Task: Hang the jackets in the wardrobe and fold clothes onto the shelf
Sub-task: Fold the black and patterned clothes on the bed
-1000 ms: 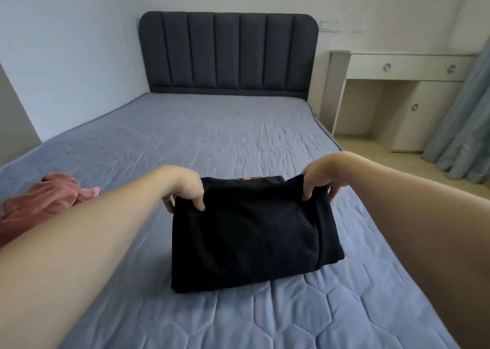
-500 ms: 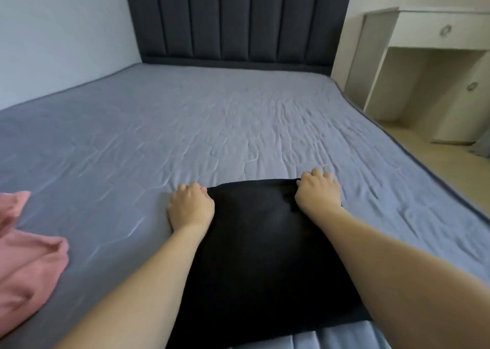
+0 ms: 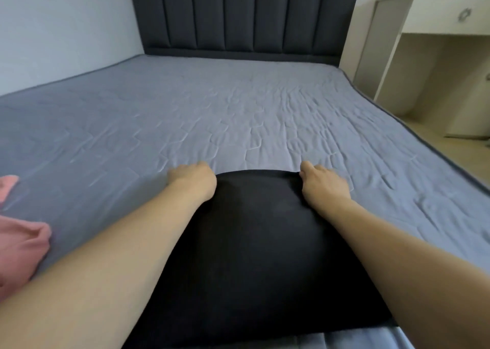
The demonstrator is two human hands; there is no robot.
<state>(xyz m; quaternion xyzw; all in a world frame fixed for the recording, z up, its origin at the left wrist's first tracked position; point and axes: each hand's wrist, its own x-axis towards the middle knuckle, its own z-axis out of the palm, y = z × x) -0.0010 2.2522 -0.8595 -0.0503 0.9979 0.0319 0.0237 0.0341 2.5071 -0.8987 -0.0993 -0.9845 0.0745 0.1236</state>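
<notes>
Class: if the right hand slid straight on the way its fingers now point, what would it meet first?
Only the bare bed cover. The right hand grips the black garment at its far edge; beyond, the way looks free up to the headboard, though depth is unclear.

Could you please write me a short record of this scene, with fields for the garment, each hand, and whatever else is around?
garment: folded black garment lying flat on the bed
left hand: left hand curled on its far left corner
right hand: right hand curled on its far right corner
other clothes: pink garment at the left edge
furniture: dark headboard, white desk
</notes>
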